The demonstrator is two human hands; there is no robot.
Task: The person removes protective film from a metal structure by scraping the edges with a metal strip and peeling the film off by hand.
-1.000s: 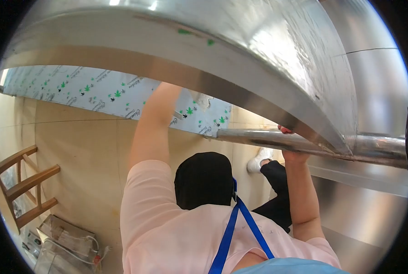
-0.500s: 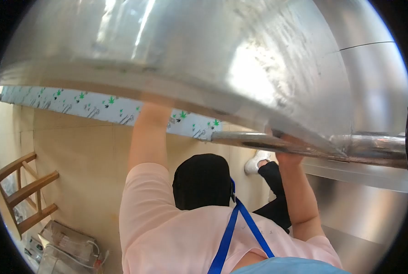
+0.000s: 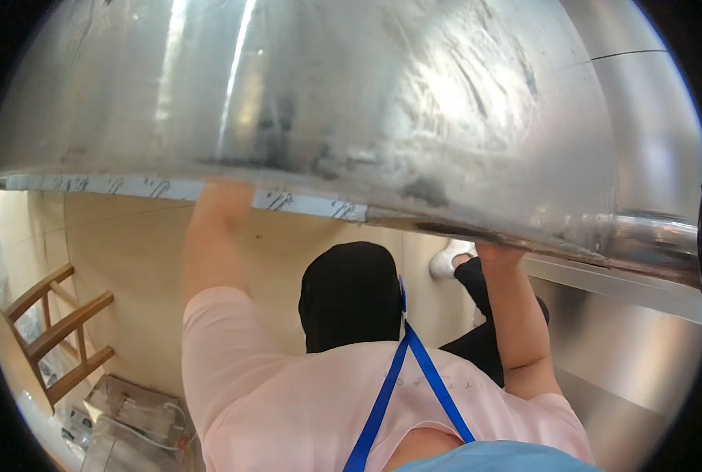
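A large shiny metal surface [image 3: 319,102], smudged and streaked, fills the upper view. My left hand [image 3: 229,191] reaches up to its lower edge, beside a strip of printed film [image 3: 311,203]; its fingers are hidden behind the metal. Farther right, my right hand [image 3: 499,252] is at the underside of the same edge, close to a metal tube [image 3: 657,245] that runs along it. The metal covers the right fingers too, so I cannot tell how either hand is closed.
A wooden chair or stool frame [image 3: 68,326] lies at the left, above a clear plastic-like box with a cable [image 3: 134,425]. My white shoe [image 3: 447,259] rests on the beige floor [image 3: 146,259]. A smooth metal panel [image 3: 602,370] stands at the right.
The metal edge sits lower in view at the left and hides more of the printed film. My left arm has shifted left. Less of my right hand shows.
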